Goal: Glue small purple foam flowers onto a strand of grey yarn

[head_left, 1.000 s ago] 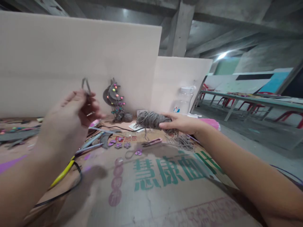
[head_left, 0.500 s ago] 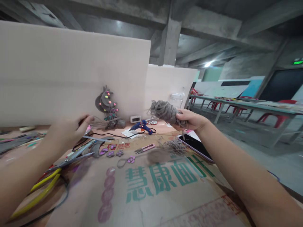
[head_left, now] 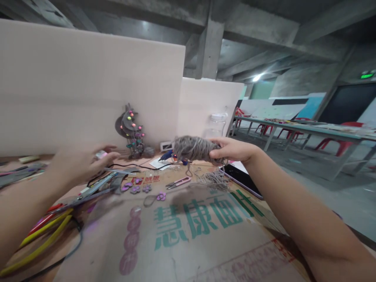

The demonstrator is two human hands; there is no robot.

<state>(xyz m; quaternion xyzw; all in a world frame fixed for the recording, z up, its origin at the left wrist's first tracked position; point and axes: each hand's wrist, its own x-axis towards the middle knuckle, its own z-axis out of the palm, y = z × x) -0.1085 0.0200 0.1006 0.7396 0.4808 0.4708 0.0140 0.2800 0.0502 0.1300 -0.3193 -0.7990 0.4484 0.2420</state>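
Note:
My right hand [head_left: 230, 150] is wrapped round one end of a bundle of grey yarn [head_left: 192, 149], holding it above the cardboard. A loose loop hangs from its underside. At the left, my left hand [head_left: 91, 164] is slightly blurred, thumb and fingers apart, with no yarn visible between them. A small pink and white item [head_left: 101, 154] shows behind its fingers; I cannot tell whether they touch. Below the bundle are thread snips [head_left: 178, 183] and a loose heap of grey yarn [head_left: 214, 180]. Purple flower pieces [head_left: 135, 189] and a grey loop with a purple flower [head_left: 160, 196] lie nearby.
A grey crescent ornament with coloured beads [head_left: 131, 127] stands by the white partition [head_left: 141, 74]. The bundle partly hides a blue glue gun [head_left: 166, 156]. A phone [head_left: 242, 178] lies right, yellow-handled pliers [head_left: 44, 243] left, on printed cardboard [head_left: 164, 258]. A clear jar [head_left: 217, 124] stands behind.
The yarn bundle has moved left and down in my right hand, now covering part of the glue gun. My left hand's fingers have spread; the strand running from them no longer shows.

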